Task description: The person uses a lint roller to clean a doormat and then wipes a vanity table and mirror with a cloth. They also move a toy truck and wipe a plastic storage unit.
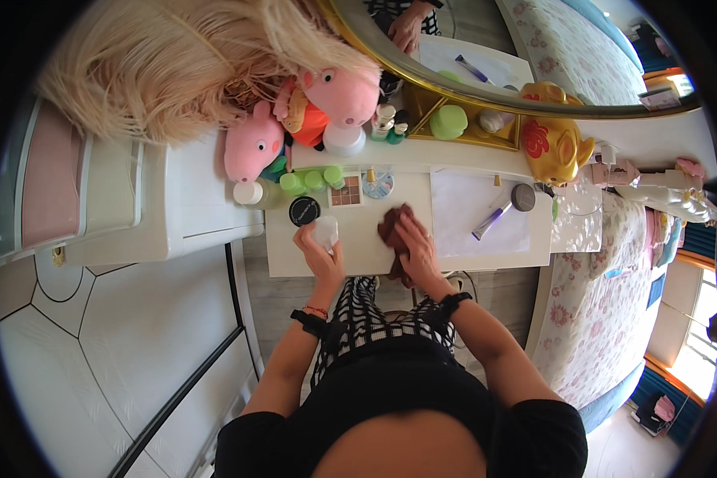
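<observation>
My left hand (318,251) holds a small white faceted object (325,232), perhaps a jar or a cap, just above the front left part of the white dressing table (358,251). My right hand (419,248) lies on a crumpled brown cloth (389,226), its fingers pressed over the fabric. Part of that cloth hangs past the table's front edge. Just beyond my left hand is a round black container (305,211) with writing on its lid. An eyeshadow palette (345,190) and a round patterned blue item (378,184) lie farther back, between the hands.
Green-capped bottles (313,181) stand at the back left near pink plush pigs (254,143). A purple-and-white tube (491,221) and a dark round container (523,197) rest on a white sheet (454,209). Behind them are a gold-framed mirror (454,89) and a gold figurine (554,152).
</observation>
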A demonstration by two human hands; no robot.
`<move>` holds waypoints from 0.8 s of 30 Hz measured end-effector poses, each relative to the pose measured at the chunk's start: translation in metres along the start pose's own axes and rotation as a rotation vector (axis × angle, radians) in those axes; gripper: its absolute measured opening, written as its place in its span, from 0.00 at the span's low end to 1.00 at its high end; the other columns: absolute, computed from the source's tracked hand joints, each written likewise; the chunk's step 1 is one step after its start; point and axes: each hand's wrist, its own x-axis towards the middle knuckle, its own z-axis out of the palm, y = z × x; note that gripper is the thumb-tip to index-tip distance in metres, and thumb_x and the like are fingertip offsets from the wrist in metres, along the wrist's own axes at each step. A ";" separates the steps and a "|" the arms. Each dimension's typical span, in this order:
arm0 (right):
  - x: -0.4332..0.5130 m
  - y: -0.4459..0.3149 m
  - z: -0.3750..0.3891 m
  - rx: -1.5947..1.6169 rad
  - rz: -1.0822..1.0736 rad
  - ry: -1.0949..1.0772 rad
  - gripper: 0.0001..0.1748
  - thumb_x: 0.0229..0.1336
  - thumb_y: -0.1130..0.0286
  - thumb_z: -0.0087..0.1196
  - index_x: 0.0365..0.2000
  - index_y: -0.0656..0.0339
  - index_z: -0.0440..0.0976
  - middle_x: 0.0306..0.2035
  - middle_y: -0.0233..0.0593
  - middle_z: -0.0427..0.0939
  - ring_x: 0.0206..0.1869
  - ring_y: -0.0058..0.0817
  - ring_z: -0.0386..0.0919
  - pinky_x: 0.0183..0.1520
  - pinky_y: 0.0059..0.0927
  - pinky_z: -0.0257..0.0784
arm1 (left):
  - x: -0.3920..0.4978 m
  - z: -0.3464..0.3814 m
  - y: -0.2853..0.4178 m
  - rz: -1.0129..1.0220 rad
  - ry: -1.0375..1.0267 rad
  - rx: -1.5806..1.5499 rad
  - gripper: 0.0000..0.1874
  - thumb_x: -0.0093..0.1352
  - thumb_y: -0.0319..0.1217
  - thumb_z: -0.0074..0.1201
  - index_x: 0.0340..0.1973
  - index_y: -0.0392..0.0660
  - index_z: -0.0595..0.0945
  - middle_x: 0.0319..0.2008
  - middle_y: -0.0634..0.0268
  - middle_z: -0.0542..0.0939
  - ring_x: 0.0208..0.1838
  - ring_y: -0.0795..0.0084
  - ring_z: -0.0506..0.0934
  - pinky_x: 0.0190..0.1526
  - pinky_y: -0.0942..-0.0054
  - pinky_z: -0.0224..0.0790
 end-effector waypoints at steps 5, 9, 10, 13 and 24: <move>0.060 0.015 0.015 -0.108 0.215 0.280 0.39 0.45 0.81 0.55 0.63 0.70 0.63 0.71 0.52 0.55 0.73 0.55 0.51 0.74 0.47 0.54 | -0.013 0.013 0.020 0.002 -0.110 -0.048 0.24 0.64 0.21 0.51 0.57 0.37 0.69 0.54 0.45 0.65 0.55 0.42 0.70 0.54 0.53 0.66; 0.029 0.009 0.019 -0.151 0.154 0.186 0.41 0.42 0.82 0.56 0.63 0.65 0.65 0.71 0.50 0.56 0.70 0.52 0.57 0.71 0.46 0.59 | -0.018 0.015 0.021 0.000 -0.139 0.023 0.23 0.64 0.19 0.49 0.56 0.37 0.70 0.53 0.46 0.66 0.55 0.43 0.70 0.54 0.54 0.66; 0.010 0.005 0.018 -0.118 0.097 0.129 0.40 0.41 0.82 0.56 0.62 0.65 0.67 0.70 0.49 0.58 0.69 0.51 0.58 0.70 0.46 0.60 | -0.018 0.015 0.020 0.024 -0.142 0.014 0.23 0.63 0.19 0.49 0.56 0.38 0.71 0.53 0.47 0.66 0.55 0.43 0.70 0.54 0.54 0.66; -0.047 0.000 0.008 0.034 -0.046 -0.021 0.35 0.38 0.82 0.57 0.55 0.64 0.75 0.66 0.45 0.67 0.66 0.47 0.63 0.68 0.44 0.62 | -0.015 0.018 0.022 0.030 -0.165 0.026 0.24 0.62 0.19 0.51 0.56 0.39 0.71 0.52 0.47 0.67 0.55 0.43 0.70 0.55 0.55 0.65; -0.129 0.026 -0.110 0.839 0.379 -0.645 0.29 0.39 0.82 0.51 0.47 0.62 0.81 0.54 0.44 0.82 0.56 0.34 0.80 0.61 0.32 0.72 | -0.004 0.108 0.092 0.217 -0.479 0.082 0.48 0.61 0.31 0.67 0.72 0.41 0.55 0.68 0.38 0.55 0.70 0.39 0.56 0.67 0.47 0.53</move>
